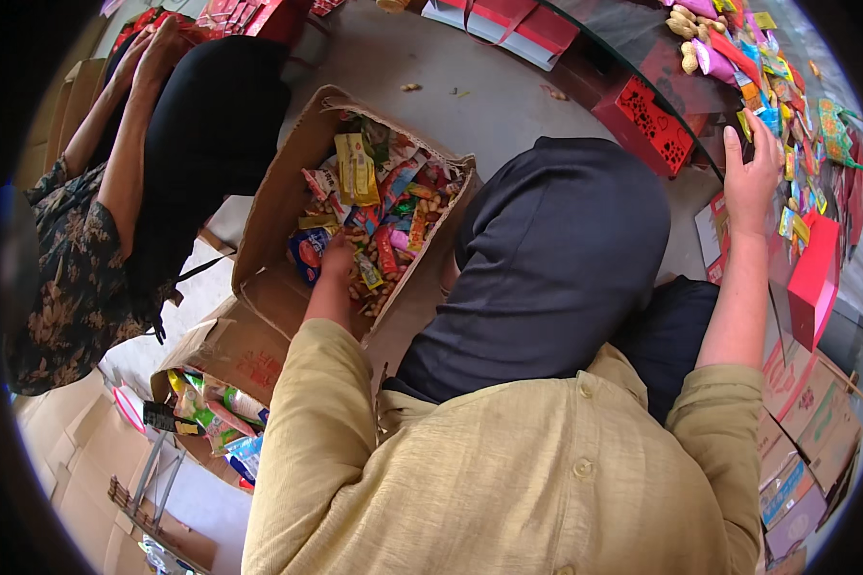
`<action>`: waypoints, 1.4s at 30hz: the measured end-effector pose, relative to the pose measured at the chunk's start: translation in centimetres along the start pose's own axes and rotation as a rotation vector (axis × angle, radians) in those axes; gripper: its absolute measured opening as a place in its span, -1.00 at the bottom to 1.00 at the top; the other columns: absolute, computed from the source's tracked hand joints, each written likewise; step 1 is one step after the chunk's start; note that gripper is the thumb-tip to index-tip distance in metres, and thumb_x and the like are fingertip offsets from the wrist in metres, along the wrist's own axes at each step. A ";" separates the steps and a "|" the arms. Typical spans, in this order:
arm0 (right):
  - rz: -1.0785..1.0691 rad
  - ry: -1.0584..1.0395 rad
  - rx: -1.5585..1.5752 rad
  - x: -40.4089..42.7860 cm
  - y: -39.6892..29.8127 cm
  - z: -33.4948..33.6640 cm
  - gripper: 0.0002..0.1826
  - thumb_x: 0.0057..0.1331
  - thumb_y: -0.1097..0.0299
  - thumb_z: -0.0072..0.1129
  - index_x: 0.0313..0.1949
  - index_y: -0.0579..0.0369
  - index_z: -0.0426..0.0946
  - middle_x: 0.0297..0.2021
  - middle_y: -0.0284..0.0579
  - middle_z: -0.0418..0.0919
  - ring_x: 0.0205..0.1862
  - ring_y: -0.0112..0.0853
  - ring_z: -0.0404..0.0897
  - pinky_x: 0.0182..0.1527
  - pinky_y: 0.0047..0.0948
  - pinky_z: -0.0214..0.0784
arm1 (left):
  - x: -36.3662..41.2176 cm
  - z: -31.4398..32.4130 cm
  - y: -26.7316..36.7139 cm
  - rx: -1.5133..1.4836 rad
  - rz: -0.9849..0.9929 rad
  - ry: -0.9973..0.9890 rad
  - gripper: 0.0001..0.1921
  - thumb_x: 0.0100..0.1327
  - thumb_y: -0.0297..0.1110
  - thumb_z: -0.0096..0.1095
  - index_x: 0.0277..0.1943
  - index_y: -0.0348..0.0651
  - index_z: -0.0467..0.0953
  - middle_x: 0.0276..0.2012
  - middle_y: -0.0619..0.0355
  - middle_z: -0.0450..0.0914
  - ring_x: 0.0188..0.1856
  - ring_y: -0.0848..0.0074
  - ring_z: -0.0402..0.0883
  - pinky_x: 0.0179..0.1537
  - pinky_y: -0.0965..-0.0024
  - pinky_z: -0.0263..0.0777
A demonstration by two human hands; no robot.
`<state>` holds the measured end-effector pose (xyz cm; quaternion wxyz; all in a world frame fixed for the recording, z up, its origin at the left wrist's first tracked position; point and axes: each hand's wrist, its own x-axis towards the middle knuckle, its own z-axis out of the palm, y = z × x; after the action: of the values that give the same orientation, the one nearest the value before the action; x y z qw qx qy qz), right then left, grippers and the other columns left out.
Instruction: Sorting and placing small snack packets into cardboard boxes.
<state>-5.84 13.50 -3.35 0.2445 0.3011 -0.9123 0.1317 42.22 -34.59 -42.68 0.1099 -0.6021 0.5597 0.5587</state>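
My left hand (339,256) reaches down into an open cardboard box (270,215) filled with wrapped sweets, snack packets and peanuts in shells. Its fingertips are hidden among the contents, beside a blue snack packet (307,253). Whether they grip anything cannot be seen. A yellow packet (357,169) lies on top of the pile, farther in. On the right, my right hand (752,176) is at the edge of a glass-topped table (636,39), fingers apart, with nothing visible in it. Past its fingertips, sweets (769,93) and peanuts (683,25) are spread over the tabletop.
A red gift box (814,277) stands beside my right forearm. Another red box with black hearts (651,126) sits under the table edge. At left another person (79,266) sits with both hands (154,54) near red packaging. A second carton (223,345) holds snack bags.
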 end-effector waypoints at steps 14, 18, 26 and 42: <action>0.023 -0.073 -0.021 0.3 -0.3 0.0 -0.54 0.52 0.13 0.28 0.27 0.12 0.60 0.22 0.03 0.62 0.31 -0.07 0.54 0.42 -0.13 0.27 | -2.0 4.5 3.7 0.910 0.556 -0.023 -0.03 0.01 -0.04 0.69 0.50 -0.09 0.39 0.30 -0.22 0.43 0.35 -0.15 0.44 0.42 0.01 0.36; 0.016 -0.080 -0.015 0.4 -0.2 0.0 -0.55 0.53 0.14 0.27 0.27 0.11 0.60 0.22 0.01 0.63 0.31 -0.08 0.54 0.43 -0.14 0.25 | -5.1 6.6 3.5 0.850 0.473 0.066 -0.02 -0.05 0.05 0.72 0.41 -0.18 0.44 0.27 -0.26 0.45 0.30 -0.16 0.48 0.36 -0.07 0.39; 0.015 -0.081 -0.003 0.8 -0.5 0.0 -0.55 0.53 0.11 0.25 0.27 0.10 0.60 0.21 0.01 0.63 0.31 -0.09 0.54 0.45 -0.15 0.23 | 0.5 6.5 -1.3 0.542 0.448 0.047 -0.11 0.02 0.08 0.70 0.32 -0.29 0.50 0.13 -0.24 0.59 0.18 -0.12 0.59 0.23 0.00 0.50; 0.024 -0.064 0.011 0.5 -0.4 0.1 -0.56 0.51 0.15 0.28 0.25 0.11 0.62 0.19 0.01 0.63 0.27 -0.09 0.57 0.39 -0.14 0.30 | -3.8 5.5 -1.1 0.896 0.254 0.072 -0.33 0.08 0.11 0.61 0.10 -0.24 0.65 0.09 -0.16 0.73 0.15 0.01 0.71 0.19 0.02 0.57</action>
<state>-5.92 12.91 -3.13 0.2120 0.2957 -0.9224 0.1300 41.05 -27.91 -42.16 0.2704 -0.4407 0.8187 0.2497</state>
